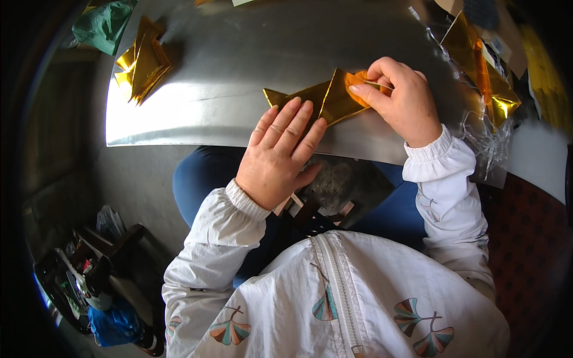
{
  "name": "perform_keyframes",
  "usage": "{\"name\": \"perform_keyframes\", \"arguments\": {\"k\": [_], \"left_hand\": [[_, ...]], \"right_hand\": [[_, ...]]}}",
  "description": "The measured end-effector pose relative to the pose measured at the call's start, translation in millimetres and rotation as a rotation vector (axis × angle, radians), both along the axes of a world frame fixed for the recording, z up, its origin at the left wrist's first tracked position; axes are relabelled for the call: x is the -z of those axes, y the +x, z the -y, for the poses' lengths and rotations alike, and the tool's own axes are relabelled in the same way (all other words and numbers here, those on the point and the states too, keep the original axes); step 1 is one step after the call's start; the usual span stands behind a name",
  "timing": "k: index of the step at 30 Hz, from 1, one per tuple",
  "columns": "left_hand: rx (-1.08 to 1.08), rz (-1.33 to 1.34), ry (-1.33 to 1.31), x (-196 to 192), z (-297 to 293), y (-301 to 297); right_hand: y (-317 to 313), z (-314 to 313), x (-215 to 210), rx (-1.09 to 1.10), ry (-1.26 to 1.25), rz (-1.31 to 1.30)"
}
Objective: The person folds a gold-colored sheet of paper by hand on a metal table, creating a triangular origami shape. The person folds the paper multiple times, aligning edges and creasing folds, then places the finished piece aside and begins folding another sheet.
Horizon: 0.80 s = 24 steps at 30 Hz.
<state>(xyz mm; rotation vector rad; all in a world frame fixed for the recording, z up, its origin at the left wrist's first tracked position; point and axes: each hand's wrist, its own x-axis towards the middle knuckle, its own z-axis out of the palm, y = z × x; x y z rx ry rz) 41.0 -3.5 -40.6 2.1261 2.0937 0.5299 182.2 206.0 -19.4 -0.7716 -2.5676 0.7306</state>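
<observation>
One folded gold foil paper piece in progress at near edge of grey metal sheet: left hand flat, pinning it; right hand pinching its orange-lined corner mid-fold. Finished gold folded stack far left; unfolded gold sheets waiting right.

Her left hand lies flat, fingers straight and together, palm down. Beside it, the right hand curls, fingers pinched against thumb.
</observation>
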Motion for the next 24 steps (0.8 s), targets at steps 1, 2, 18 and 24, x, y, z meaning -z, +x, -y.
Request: {"name": "perform_keyframes", "arguments": {"k": [1,2,18,24], "left_hand": [[-0.005,-0.005,0.002,-1,-1,1],[-0.010,-0.010,0.003,-2,-1,1],[-0.063,-0.190,0.083,-3,-9,16],[-0.062,-0.107,0.074,-2,-7,15]], "right_hand": [[3,-1,0,0.022,0.016,0.007],[6,-2,0,0.049,0.021,0.018],[29,11,5,0.059,0.052,-0.059],[37,19,8,0.105,0.064,-0.153]]}}
